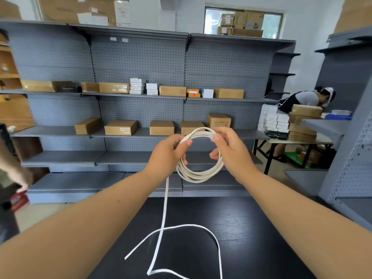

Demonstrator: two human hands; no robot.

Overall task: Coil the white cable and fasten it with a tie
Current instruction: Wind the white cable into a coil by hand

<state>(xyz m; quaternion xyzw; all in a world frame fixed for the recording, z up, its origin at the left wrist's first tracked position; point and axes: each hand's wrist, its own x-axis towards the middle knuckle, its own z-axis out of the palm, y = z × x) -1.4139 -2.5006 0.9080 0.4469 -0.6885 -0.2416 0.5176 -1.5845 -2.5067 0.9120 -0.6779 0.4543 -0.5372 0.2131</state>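
A white cable (198, 174) is wound into a round coil of several loops, held up in the air above a black table (251, 234). My left hand (169, 156) grips the coil's left side, thumb over the strands. My right hand (231, 150) pinches the coil's top right and its fingers curl round the right side. A loose length of the cable hangs from my left hand down to the table, where it lies in a wide loop with a free end at the front left. No tie is visible.
Grey pegboard shelving (141, 109) with cardboard boxes (120, 127) stands behind the table. At the right, a person (306, 99) bends over a folding table stacked with boxes. Another grey shelf unit (350, 137) is close on the right. A red box (19, 200) sits low left.
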